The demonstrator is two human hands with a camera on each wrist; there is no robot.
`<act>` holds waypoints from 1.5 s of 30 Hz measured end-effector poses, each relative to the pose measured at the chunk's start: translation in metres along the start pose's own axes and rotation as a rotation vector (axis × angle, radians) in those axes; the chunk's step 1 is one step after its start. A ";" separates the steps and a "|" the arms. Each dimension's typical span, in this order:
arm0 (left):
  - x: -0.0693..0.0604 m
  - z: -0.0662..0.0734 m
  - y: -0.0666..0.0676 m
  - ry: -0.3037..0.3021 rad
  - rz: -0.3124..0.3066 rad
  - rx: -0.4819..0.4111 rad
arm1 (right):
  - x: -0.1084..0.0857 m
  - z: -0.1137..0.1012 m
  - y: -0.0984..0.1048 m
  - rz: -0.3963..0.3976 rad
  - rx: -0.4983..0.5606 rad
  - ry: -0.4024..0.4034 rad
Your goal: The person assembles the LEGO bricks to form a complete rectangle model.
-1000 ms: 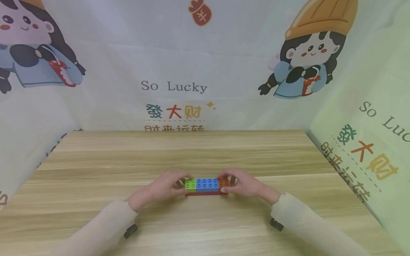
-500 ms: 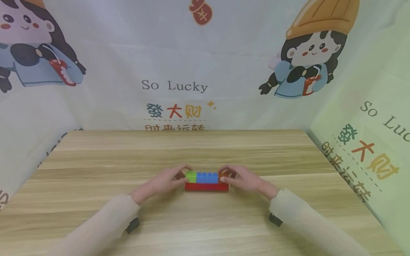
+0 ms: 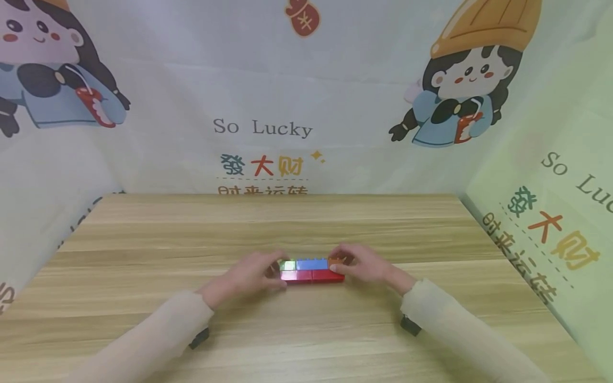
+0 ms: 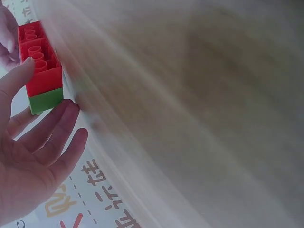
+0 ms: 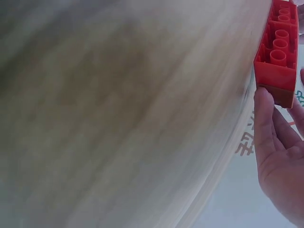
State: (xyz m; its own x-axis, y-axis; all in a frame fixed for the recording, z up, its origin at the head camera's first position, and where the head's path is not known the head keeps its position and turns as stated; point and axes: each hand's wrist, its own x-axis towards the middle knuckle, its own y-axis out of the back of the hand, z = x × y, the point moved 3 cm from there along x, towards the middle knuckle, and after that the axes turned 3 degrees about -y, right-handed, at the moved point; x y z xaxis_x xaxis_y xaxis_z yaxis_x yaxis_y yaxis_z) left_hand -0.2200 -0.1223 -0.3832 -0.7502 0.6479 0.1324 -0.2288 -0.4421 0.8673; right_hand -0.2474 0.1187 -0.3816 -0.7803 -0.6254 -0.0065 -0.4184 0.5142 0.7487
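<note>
A toy-brick assembly is held up by both hands in the head view. Its upper row has a green brick [image 3: 288, 265], a blue brick [image 3: 311, 264] and an orange-brown brick [image 3: 335, 261]; two red bricks [image 3: 328, 275] lie side by side under them. My left hand [image 3: 251, 274] grips the left end, its thumb on the red brick [image 4: 43, 80] and fingers by the green one [image 4: 46, 100]. On the right end, my right hand [image 3: 367, 264] pinches the brown brick [image 5: 276, 95] between thumb and fingers. Hollow tubed undersides of the red bricks show in both wrist views.
The wood-grain table [image 3: 306, 335] spreads around the hands. A white printed cloth [image 3: 354, 133] hangs behind it and along both sides. Black straps or devices [image 3: 410, 325] sit under the sleeve cuffs.
The brick assembly has tilted, so its studded top has turned away and its red front faces show. My left thumb has shifted down from the green brick to the red one.
</note>
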 end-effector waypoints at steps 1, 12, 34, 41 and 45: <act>0.000 0.000 0.000 0.002 -0.001 -0.004 | -0.001 0.000 0.000 -0.004 -0.014 0.005; 0.005 -0.008 0.005 0.017 -0.002 -0.072 | 0.000 0.003 0.000 -0.048 0.025 -0.027; 0.042 -0.043 0.020 0.156 -0.106 -0.183 | 0.035 0.015 0.017 -0.050 0.098 -0.121; 0.043 -0.044 0.020 0.154 -0.129 -0.170 | 0.041 0.021 0.016 -0.050 0.066 -0.140; 0.043 -0.042 0.021 0.165 -0.136 -0.161 | 0.041 0.023 0.015 -0.053 0.074 -0.154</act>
State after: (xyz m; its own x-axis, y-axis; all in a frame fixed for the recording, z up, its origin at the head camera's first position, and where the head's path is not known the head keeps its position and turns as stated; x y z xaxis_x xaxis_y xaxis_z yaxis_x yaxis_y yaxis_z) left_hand -0.2829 -0.1300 -0.3799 -0.7936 0.6042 -0.0720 -0.4206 -0.4592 0.7824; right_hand -0.2968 0.1148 -0.3859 -0.8159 -0.5582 -0.1508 -0.4896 0.5281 0.6938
